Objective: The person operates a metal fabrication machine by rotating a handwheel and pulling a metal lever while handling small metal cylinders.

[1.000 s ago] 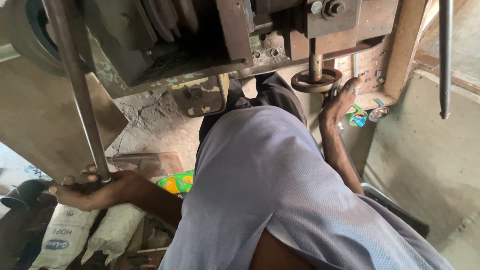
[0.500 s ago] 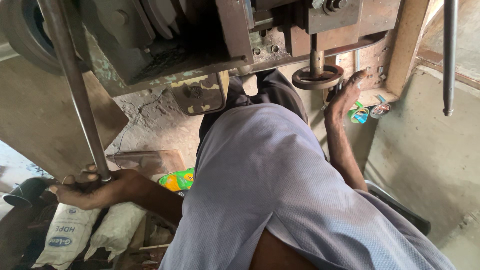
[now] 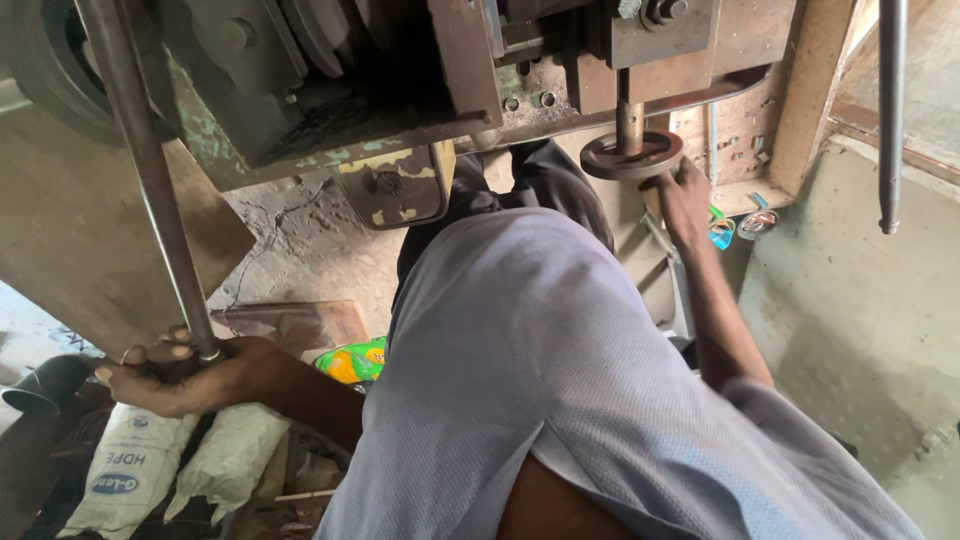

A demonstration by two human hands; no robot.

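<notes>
Nearest in view is the person's own torso in a pale grey shirt [image 3: 560, 400], filling the lower middle. At near left, the left hand [image 3: 185, 375] has its grip wrapped shut around the bottom end of a long steel lever rod [image 3: 150, 190], which slants up and away to the top left; the fingers [image 3: 150, 352] curl over the rod's lower tip, so the lever is held. Below that hand sit white woven sacks [image 3: 140, 470], and just right of the forearm a green-and-yellow wrapper [image 3: 355, 360] lies on the floor. Further out at right, the right hand [image 3: 685, 200] reaches up to a round dark metal disc [image 3: 632, 155] on a vertical shaft under the press head [image 3: 420, 80]; fingertips touch the disc's right edge, but whether that grip pinches it or only rests against it I cannot tell. Judging by this: one hand is at the disc under the tool and the other is on the lever, so the setup looks staged, stroke not yet visibly made. No finished parts show anywhere. A second rod [image 3: 890, 110] hangs free at far right, untouched.
</notes>
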